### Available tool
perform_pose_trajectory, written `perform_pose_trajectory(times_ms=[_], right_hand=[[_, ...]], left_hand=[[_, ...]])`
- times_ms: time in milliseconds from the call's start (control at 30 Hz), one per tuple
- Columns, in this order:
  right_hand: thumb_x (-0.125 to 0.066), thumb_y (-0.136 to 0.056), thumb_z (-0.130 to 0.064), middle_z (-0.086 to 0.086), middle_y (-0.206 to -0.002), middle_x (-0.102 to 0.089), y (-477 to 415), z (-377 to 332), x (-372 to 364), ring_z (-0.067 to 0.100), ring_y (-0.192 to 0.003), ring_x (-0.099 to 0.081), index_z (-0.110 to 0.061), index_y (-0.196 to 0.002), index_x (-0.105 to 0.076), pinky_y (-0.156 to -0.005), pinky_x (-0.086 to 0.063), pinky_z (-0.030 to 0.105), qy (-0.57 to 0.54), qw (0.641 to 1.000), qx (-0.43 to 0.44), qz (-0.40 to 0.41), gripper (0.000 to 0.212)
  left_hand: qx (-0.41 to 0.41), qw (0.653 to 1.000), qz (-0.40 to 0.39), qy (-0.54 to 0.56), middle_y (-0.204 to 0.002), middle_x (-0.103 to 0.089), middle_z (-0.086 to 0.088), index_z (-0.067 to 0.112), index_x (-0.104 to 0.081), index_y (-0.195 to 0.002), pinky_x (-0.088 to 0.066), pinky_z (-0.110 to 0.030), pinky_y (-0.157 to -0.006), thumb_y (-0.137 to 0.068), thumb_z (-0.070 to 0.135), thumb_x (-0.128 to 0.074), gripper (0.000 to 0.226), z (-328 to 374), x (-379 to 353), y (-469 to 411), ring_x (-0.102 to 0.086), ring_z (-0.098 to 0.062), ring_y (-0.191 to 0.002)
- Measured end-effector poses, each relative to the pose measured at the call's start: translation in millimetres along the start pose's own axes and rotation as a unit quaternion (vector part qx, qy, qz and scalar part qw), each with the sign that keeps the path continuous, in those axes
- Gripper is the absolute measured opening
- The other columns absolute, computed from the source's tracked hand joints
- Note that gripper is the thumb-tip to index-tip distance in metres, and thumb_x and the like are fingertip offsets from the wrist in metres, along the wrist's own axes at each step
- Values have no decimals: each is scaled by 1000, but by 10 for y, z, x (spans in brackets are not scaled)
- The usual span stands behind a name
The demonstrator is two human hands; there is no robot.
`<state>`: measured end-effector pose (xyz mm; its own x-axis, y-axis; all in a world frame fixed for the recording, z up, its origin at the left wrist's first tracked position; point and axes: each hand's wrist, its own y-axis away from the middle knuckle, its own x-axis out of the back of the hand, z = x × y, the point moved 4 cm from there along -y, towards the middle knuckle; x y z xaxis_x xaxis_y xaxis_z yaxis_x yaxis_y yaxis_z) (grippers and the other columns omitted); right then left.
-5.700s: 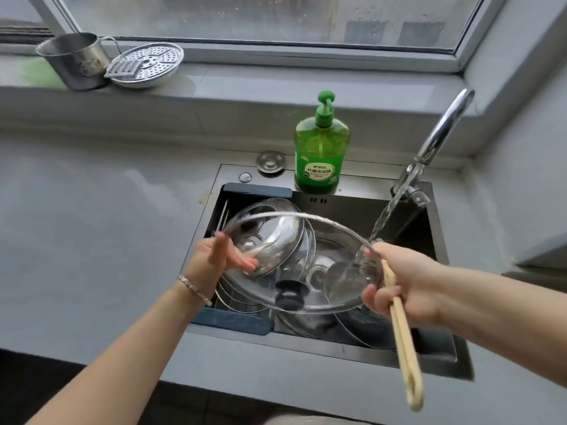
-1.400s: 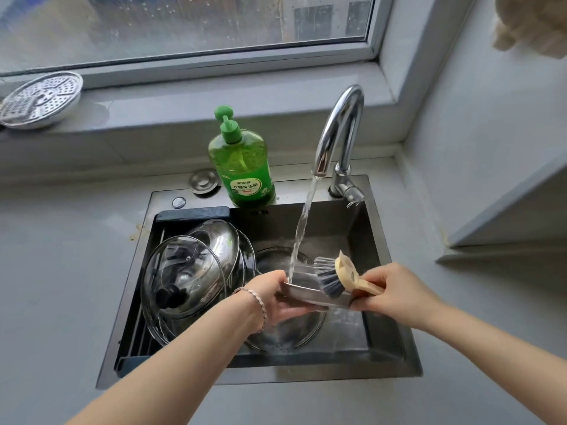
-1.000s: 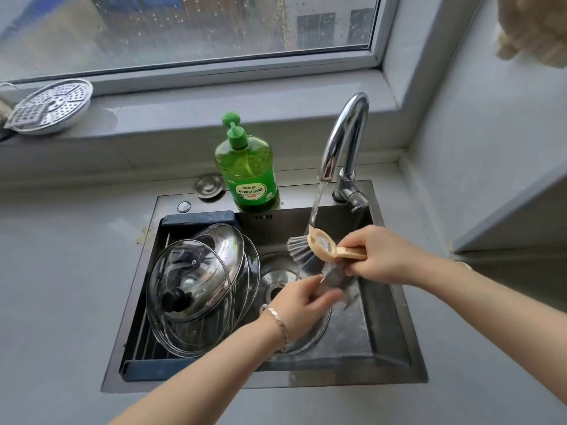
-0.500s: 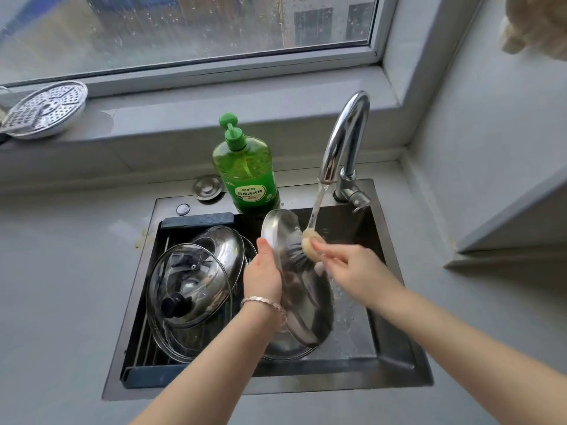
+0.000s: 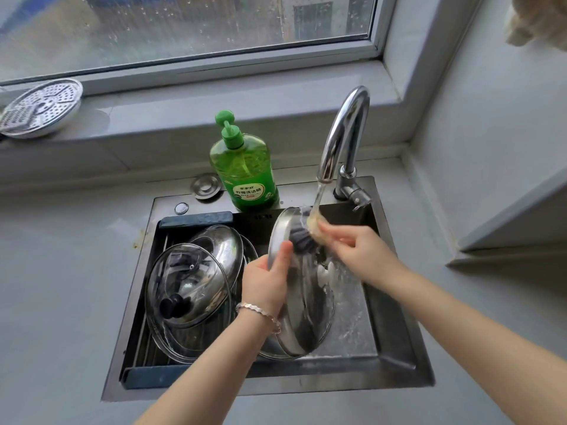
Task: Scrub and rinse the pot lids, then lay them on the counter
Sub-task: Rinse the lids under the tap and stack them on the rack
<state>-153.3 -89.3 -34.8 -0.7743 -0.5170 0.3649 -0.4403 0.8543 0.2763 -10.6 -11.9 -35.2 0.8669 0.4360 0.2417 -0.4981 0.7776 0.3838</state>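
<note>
In the sink (image 5: 395, 302), toward 3 o'clock under the running tap (image 5: 343, 130), the steel lid (image 5: 302, 302) has come up from flat onto its edge. The left hand (image 5: 265, 280) grips its rim, and the right hand (image 5: 359, 250) is clamped on the brush (image 5: 302, 239), which works its face. Scrubbing has begun; rinsing and the worktop (image 5: 61, 271) wait.

Left hand (image 5: 265, 280) is held upright, thumb laid over the rim of the steel lid (image 5: 306, 305), fingers hidden behind it. Right hand (image 5: 357, 251) is curled round the brush (image 5: 302, 239), knuckles up. Left forearm (image 5: 211, 360) and right forearm (image 5: 460, 317) are bare and extended forward, converging.
</note>
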Motion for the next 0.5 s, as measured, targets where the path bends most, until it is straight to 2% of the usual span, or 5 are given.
perform_pose_trajectory(times_ms=[100, 233, 300, 400, 500], right_hand=[[-53, -93, -36, -5, -120, -64, -34, -36, 105, 15, -110, -60, -35, -126, -55, -97, -45, 32, 17, 999, -12, 35, 33], [-50, -93, -41, -10, -119, -65, 32, -230, 11, 7, -103, -61, -42, -121, -57, -91, -48, 30, 65, 997, 45, -17, 29], [-51, -92, -41, -14, -107, -68, -113, -165, 142, 0, -82, -59, -36, -124, -57, -78, -45, 19, 19, 1000, 15, 13, 32], [-51, -95, -30, -19, -54, -52, -316, 78, 319, -2, -45, -42, -25, -125, -57, -43, -30, 5, -30, 995, -73, 56, 31], [-47, -97, -21, 0, -62, -40, -349, 392, 323, 9, -45, -27, -26, -130, -53, -31, -20, 12, -96, 976, -192, 31, 34]], left_hand=[[3, 999, -52, 8, -56, -65, 5, 16, -64, -60, -53, -23, -59, -71, 14, -79, 18, 22, -38, 58, -60, -9, -56], [-11, 998, -52, -31, -56, -62, -2, 8, -63, -60, -50, -25, -57, -70, -4, -74, 20, 46, 23, 54, -57, -14, -56], [-29, 997, -50, -42, -58, -62, -5, 9, -64, -58, -52, -30, -60, -70, -6, -72, 21, 72, 58, 63, -58, -19, -59], [-44, 997, -54, -23, -56, -67, 4, 19, -68, -49, -56, -28, -60, -69, -8, -73, 34, 118, 98, 114, -64, -11, -56], [-37, 997, -53, 40, -58, -69, 2, 23, -72, -51, -57, -26, -59, -67, -8, -75, 35, 166, 136, 143, -66, -11, -57]])
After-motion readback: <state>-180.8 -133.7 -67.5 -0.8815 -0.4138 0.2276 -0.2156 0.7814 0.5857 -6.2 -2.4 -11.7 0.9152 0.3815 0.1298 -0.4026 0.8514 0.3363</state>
